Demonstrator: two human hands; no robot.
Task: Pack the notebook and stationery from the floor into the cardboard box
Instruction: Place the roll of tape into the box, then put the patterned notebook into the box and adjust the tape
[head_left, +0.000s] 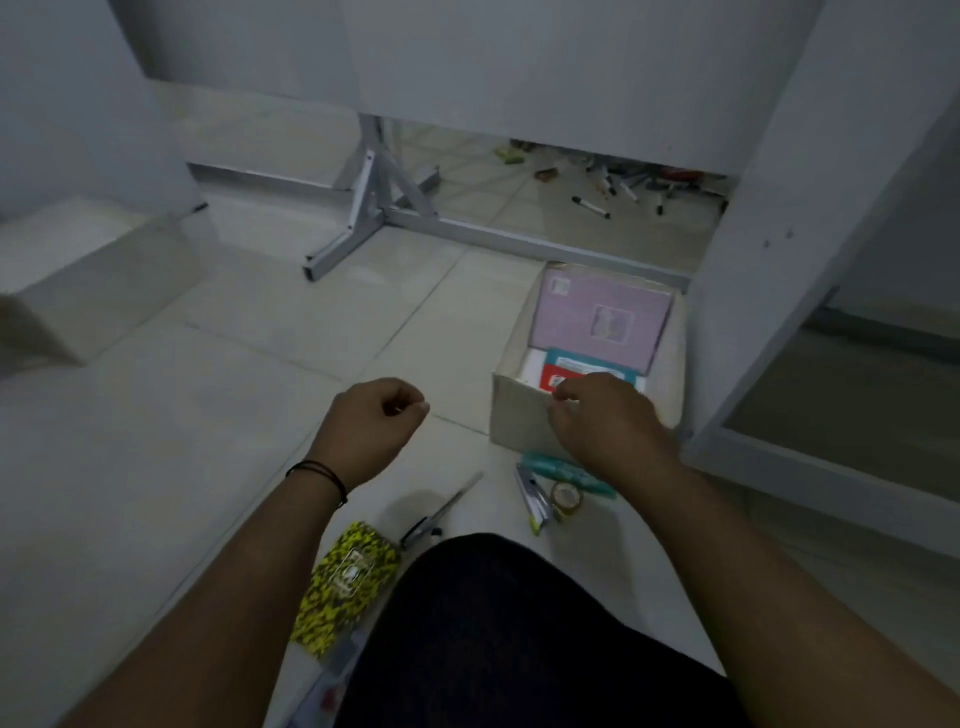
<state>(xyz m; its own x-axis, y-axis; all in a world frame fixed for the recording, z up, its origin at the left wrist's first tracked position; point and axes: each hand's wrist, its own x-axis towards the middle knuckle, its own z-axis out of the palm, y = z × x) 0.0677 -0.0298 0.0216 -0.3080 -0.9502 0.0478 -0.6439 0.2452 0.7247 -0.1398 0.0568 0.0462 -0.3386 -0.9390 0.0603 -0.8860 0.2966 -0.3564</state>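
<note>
A cardboard box (517, 415) stands open on the tiled floor, right of centre. A pink notebook (602, 317) leans upright inside its far end, with a teal and red packet (589, 368) in front of it. My right hand (605, 421) hovers at the box's near rim with bent fingers; whether it pinches anything is unclear. My left hand (374, 421) is curled in the air to the left, holding nothing. On the floor lie a teal pen (545, 461), a tape roll (567, 498), a stapler (532, 493), scissors (447, 512) and a yellow-black twine spool (343, 582).
My dark-clothed knee (519, 623) fills the bottom centre. A white cabinet (769, 291) stands tight against the box's right side. A grey metal stand (374, 208) rests behind, with several markers (623, 187) scattered beyond it. A low step (78, 291) sits at left.
</note>
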